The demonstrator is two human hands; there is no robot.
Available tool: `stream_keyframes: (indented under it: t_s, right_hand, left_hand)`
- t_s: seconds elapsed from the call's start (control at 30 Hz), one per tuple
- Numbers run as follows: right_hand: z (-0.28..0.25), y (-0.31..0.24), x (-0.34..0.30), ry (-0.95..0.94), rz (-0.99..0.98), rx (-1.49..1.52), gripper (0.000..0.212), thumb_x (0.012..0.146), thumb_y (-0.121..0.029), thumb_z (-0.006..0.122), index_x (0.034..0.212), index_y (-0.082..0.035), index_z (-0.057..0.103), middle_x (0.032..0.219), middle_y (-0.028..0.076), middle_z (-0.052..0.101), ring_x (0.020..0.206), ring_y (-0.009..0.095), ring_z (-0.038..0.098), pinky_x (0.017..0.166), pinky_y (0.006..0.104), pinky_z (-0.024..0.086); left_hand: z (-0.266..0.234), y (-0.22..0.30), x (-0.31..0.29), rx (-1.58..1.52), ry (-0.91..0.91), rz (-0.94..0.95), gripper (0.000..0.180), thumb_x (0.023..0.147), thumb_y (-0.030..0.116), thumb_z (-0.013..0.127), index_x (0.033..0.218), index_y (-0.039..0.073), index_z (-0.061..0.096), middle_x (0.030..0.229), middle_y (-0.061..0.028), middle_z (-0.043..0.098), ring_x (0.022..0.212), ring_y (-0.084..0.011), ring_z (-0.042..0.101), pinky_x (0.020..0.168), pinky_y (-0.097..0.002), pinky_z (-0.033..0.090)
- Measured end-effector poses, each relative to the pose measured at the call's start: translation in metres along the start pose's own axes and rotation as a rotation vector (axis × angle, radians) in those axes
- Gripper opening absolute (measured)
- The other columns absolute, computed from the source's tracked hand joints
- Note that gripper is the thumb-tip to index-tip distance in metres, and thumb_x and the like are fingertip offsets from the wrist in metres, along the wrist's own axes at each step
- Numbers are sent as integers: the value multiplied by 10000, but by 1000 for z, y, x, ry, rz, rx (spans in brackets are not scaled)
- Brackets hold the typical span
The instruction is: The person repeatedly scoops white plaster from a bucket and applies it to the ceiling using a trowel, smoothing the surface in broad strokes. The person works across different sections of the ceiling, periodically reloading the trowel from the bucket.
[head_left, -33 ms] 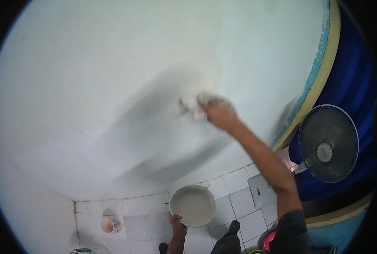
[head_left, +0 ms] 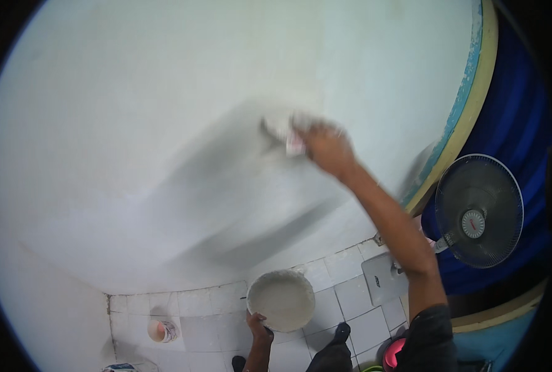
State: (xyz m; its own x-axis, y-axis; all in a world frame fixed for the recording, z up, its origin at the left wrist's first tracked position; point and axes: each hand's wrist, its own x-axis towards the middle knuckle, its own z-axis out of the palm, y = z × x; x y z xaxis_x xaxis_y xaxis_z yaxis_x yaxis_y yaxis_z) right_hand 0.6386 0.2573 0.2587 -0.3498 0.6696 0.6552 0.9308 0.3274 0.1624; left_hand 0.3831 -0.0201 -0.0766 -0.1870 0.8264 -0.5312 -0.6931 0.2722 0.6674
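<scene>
Up against the white wall [head_left: 133,124], mid-view, is the flat tool [head_left: 294,144], pale w/ a pinkish patch, its long axis approx. 10 to 4 o'clock; blur hides whether its edge touches. It sits at abt 10 o'clock from the R hand [head_left: 327,147], whose fingers are pinched round its near end, so the R is by far the nearer hand. Key relation: the grey-filled basin [head_left: 250,296] lies well below the tool, btwn 6 & 7 o'clock from the R grip. L hand [head_left: 257,321] clasps the basin rim at abt its 7 o'clock, fingers partly hidden. Farther out: small cup [head_left: 163,331] on the tiled floor, approx. 8–9 o'clock from basin; flat grey case [head_left: 384,279], 2–3 o'clock; fan [head_left: 484,211], approx. 2 o'clock, well apart.
</scene>
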Motion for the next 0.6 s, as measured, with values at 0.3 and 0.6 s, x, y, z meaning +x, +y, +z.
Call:
stream_keyframes:
  t_s: [0.3,0.6]
  right_hand:
    - [23,28,62,333,63,-108,515,890,-133,545,1399,-86,479,1372,193,520,1257,360,515,994,454,458]
    - [95,-64,-119,-488,415,469,423,779,-67,639,1201,-76,636,988,205,681,942,386,647,829,470,519]
  left_hand:
    - [43,-14,24,-175,-30,-52,601,593,119,507,1191,53,508,1042,-97,565,939,-262,575,780,-399,515]
    - [63,-11,20,-207,62,45,536,592,86,508,1128,57,510,1008,-108,559,913,-266,572,768,-388,509]
